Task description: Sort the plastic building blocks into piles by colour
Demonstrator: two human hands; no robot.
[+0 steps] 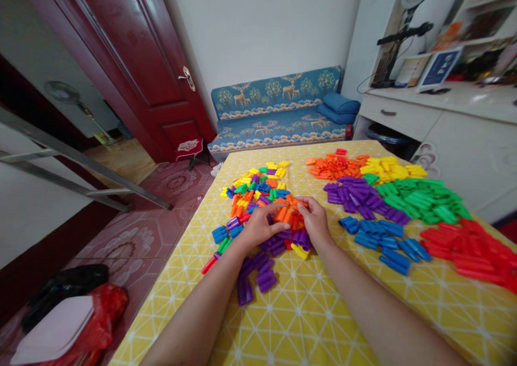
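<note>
Head view. Both hands meet over the near edge of a mixed pile (243,188) on the yellow cloth (307,312), with several orange pieces (286,215) between them. The right hand (317,223) appears to pinch one orange piece between thumb and fingertips; the left hand (259,227) curves around the bunch, thumb and forefinger apart — whether they grip cannot be told. Purple pieces (265,281) lie by the left wrist; a yellow piece (299,251) lies just below the bunch. Single-colour heaps, among them a blue heap (382,237), stand apart at the right. For clean handling, a light fingertip pinch seems best — the left palm cupped as a wall, the wrists kept clear of loose pieces, and other colours left out of the bunch.
</note>
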